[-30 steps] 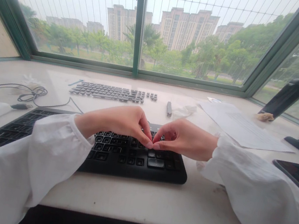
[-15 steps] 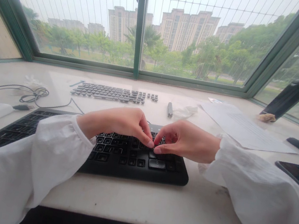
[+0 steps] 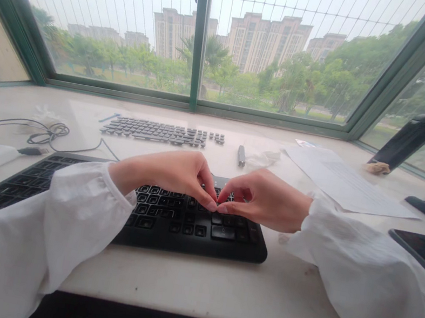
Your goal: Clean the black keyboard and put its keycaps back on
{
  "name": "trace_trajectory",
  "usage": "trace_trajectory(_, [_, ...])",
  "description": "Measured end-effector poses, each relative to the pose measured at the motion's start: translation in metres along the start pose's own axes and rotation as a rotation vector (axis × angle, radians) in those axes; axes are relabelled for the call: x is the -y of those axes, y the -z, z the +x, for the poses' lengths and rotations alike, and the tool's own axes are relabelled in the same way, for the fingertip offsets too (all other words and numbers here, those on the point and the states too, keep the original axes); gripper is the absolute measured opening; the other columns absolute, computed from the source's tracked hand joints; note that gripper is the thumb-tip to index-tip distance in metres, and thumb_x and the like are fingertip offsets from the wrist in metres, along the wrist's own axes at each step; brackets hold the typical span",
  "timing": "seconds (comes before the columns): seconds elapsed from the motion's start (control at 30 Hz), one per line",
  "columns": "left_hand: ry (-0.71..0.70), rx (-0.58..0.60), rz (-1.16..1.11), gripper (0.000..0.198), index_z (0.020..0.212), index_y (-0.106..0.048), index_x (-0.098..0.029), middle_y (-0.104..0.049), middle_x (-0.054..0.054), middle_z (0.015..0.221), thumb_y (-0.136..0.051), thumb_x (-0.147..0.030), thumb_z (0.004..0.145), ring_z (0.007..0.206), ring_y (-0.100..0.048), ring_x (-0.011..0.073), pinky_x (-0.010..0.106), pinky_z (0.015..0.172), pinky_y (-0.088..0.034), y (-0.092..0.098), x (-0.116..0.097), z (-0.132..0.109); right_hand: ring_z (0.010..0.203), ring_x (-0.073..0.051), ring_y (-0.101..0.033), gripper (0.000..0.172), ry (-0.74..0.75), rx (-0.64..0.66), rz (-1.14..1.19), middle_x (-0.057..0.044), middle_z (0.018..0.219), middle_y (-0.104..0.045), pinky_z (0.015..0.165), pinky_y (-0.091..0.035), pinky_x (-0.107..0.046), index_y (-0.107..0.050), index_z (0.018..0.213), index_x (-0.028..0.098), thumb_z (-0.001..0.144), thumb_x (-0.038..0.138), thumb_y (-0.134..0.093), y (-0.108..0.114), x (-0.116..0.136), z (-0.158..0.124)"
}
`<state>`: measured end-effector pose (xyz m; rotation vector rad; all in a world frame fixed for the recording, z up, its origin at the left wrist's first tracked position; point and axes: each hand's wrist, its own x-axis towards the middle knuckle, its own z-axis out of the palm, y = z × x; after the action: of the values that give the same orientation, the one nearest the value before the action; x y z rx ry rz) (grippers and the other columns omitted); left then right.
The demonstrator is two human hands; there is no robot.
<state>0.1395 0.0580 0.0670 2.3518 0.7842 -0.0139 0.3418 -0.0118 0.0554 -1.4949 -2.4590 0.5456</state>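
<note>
Head view: curled left hand (image 3: 166,175) and right hand (image 3: 265,201), fingertips meeting over keyboard (image 3: 187,228)

Kbd (image 3: 191,235): blk body, blk keys w/ wht legends. Loose keycaps (image 3: 155,131): blk w/ wht legends, laid in rows. Left sleeve (image 3: 78,217) & right sleeve (image 3: 371,285): wht, fine crinkle pattern. Tabletop (image 3: 214,291): off-wht, faint grey smudges. Paper sheet (image 3: 348,183): wht, grey text lines. Window frame (image 3: 204,37): dk green.
</note>
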Motion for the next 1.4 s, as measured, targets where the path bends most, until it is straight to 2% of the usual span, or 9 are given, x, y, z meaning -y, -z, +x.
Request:
trace_trajectory(0.27, [-0.02, -0.01, -0.016, 0.033, 0.088, -0.08, -0.022, -0.072, 0.002, 0.074, -0.072, -0.048, 0.069, 0.065, -0.052, 0.012, 0.026, 0.061, -0.031, -0.003, 0.001, 0.001, 0.051, -0.006, -0.042, 0.023, -0.027, 0.022, 0.024, 0.005, 0.056, -0.054, 0.055, -0.028, -0.024, -0.077, 0.092, 0.022, 0.082, 0.039, -0.066, 0.001, 0.001, 0.0])
trace_trajectory(0.57, [-0.044, -0.048, 0.031, 0.032, 0.085, -0.08, -0.022, -0.065, -0.001, 0.064, -0.074, -0.047, 0.067, 0.054, -0.041, 0.0085, 0.026, 0.056, -0.028, -0.004, -0.003, 0.0, 0.051, -0.006, -0.043, 0.017, 0.002, -0.039, 0.01, 0.005, 0.057, -0.056, 0.054, -0.029, -0.023, -0.077, 0.086, 0.021, 0.078, 0.034, -0.071, -0.001, 0.003, -0.001])
trace_trajectory(0.83, [-0.115, -0.07, 0.106, 0.028, 0.083, -0.08, -0.02, -0.058, -0.003, 0.057, -0.071, -0.044, 0.071, 0.052, -0.035, 0.0072, 0.024, 0.051, -0.026, -0.005, -0.007, -0.005, 0.054, -0.007, -0.046, 0.019, -0.063, -0.006, 0.199, 0.003, 0.058, -0.058, 0.051, -0.031, -0.023, -0.074, 0.079, 0.016, 0.076, 0.034, -0.071, -0.005, 0.001, 0.001])
trace_trajectory(0.97, [-0.168, -0.106, 0.152, 0.022, 0.081, -0.079, -0.018, -0.053, -0.003, 0.052, -0.067, -0.036, 0.075, 0.05, -0.034, 0.0061, 0.022, 0.049, -0.026, -0.008, -0.014, -0.009, 0.055, -0.008, -0.046, 0.018, -0.069, -0.02, 0.232, 0.003, 0.058, -0.059, 0.05, -0.03, -0.023, -0.074, 0.076, 0.015, 0.075, 0.033, -0.071, -0.007, 0.0, 0.001])
trace_trajectory(1.2, [-0.09, -0.149, 0.148, 0.019, 0.071, -0.077, -0.014, -0.045, -0.003, 0.049, -0.063, -0.027, 0.072, 0.048, -0.032, 0.0058, 0.021, 0.044, -0.023, -0.016, -0.021, -0.011, 0.051, -0.008, -0.042, 0.016, -0.209, 0.004, 0.308, 0.004, 0.052, -0.053, 0.046, -0.028, -0.023, -0.073, 0.073, 0.016, 0.069, 0.031, -0.073, -0.009, 0.003, 0.001])
trace_trajectory(1.4, [-0.082, -0.179, 0.182, 0.019, 0.074, -0.078, -0.017, -0.049, -0.003, 0.049, -0.061, -0.024, 0.072, 0.047, -0.034, 0.0067, 0.022, 0.045, -0.025, -0.022, -0.021, -0.01, 0.051, -0.008, -0.041, 0.014, -0.25, -0.013, 0.319, 0.004, 0.052, -0.053, 0.046, -0.026, -0.023, -0.072, 0.069, 0.016, 0.068, 0.03, -0.073, -0.012, 0.004, 0.003])
